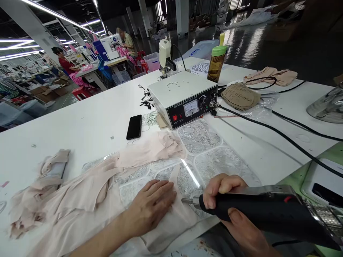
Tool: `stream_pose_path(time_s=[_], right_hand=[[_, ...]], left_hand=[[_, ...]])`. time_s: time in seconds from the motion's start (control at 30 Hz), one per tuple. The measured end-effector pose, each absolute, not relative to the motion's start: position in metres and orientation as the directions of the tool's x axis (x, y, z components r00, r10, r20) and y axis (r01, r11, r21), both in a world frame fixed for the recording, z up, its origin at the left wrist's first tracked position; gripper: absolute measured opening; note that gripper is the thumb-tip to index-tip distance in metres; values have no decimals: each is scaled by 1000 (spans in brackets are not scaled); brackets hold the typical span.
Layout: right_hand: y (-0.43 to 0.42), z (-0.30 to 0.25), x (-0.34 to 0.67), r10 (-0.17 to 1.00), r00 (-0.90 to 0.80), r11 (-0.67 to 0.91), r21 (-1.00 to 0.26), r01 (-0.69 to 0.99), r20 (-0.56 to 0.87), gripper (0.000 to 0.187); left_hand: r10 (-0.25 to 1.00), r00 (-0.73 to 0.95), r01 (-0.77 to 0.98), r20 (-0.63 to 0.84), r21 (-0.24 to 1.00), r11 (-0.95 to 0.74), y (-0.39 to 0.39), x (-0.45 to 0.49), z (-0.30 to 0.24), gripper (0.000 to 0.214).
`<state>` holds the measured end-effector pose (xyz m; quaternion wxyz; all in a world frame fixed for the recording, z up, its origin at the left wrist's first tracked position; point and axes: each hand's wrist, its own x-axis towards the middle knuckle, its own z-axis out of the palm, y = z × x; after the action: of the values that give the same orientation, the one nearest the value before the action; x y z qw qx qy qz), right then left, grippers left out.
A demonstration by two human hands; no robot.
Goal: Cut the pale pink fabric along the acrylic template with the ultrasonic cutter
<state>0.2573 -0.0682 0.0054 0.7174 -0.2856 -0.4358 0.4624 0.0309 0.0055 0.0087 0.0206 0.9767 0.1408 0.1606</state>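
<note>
My left hand lies flat on a piece of thin pale pink fabric, fingers stretched toward the right. The fabric rests on a clear, scratched plastic sheet on the table. Wrapped round the black body of a handheld ultrasonic cutter is my right hand. The cutter's thin metal tip points left, close to the fabric just beyond my left fingertips; whether it touches cannot be made out. More pale pink fabric pieces lie bunched ahead and to the left.
A white control box with dial and red switch stands ahead; its black cable runs across the right side. Around it are a phone, a green-lidded bottle, brown card templates and a glass jar. People sit at sewing machines far left.
</note>
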Motion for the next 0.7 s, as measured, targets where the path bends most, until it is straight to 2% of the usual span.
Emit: stream_pose_path(time_s=[0.27, 0.7], right_hand=[[-69, 4, 258, 914, 166, 405, -823, -398, 370, 11], [-76, 1, 263, 937, 121, 349, -856, -380, 328, 13]], left_hand=[[210, 959, 204, 191, 49, -978, 19, 30, 6, 29], [193, 953, 183, 231, 64, -981, 21, 29, 2, 23]])
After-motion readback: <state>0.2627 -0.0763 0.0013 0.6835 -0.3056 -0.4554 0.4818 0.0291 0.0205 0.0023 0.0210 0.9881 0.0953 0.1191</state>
